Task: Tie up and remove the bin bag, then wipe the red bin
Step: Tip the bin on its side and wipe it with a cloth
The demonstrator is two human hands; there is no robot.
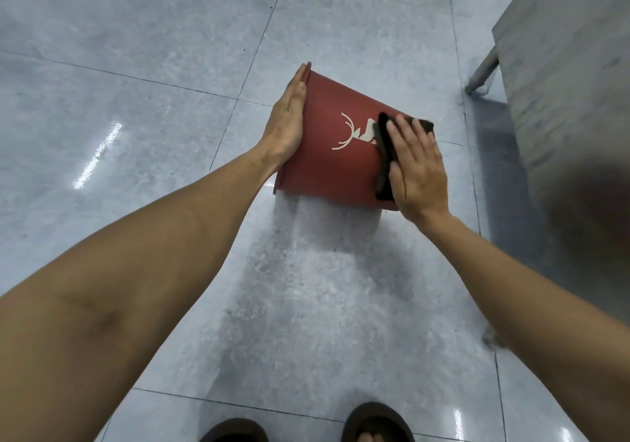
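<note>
The red bin (pixel 334 165) is held on its side above the floor, its rim to the left and its base to the right; a white deer print shows on its upper wall. My left hand (pixel 286 124) lies flat against the rim end, fingers together and straight. My right hand (pixel 417 165) presses a dark cloth (pixel 385 148) flat onto the bin's wall near the base, covering part of the deer print. No bin bag is in view.
Glossy grey floor tiles (pixel 153 117) stretch all around. A grey table or bench with a metal leg (pixel 484 73) stands at the right. The tips of my dark sandals (pixel 375 421) show at the bottom edge.
</note>
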